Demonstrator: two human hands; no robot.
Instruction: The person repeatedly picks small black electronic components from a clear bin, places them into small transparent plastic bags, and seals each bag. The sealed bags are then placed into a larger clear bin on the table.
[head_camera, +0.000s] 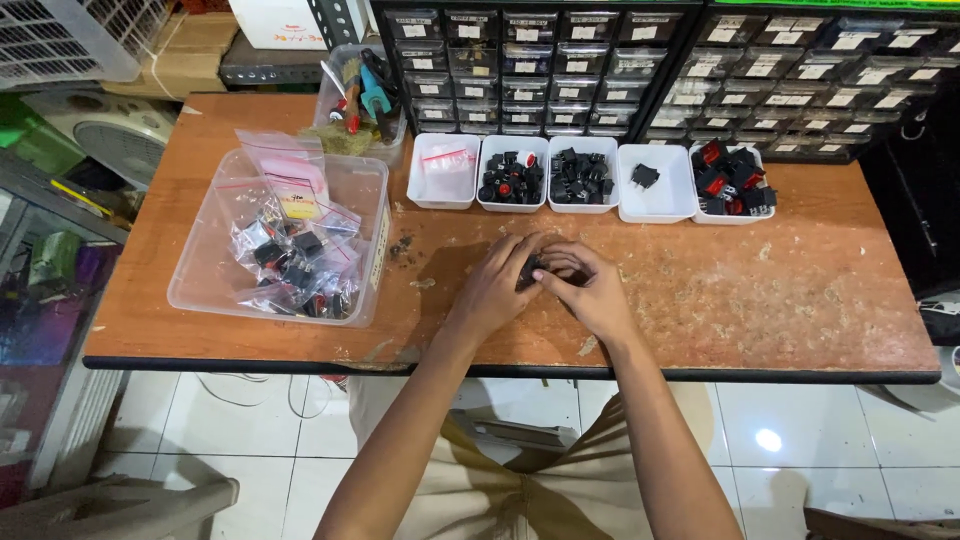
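Both hands' grip, left hand (497, 288) and right hand (590, 292), clamps a small black switch (532, 270) over the desk (800, 290); likely light, rigid, best pinched by its sides.

Both forearms reach forward and converge, the left hand (492, 290) and right hand (592, 292) meeting fingertip to fingertip, palms down, fingers curled inward and pinched closely together.

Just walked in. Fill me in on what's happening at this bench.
A person at a worn wooden table has both hands together on a small black part, left hand and right hand meeting around it. Five white trays of switches line the back; a clear tub of bagged parts sits to the left.
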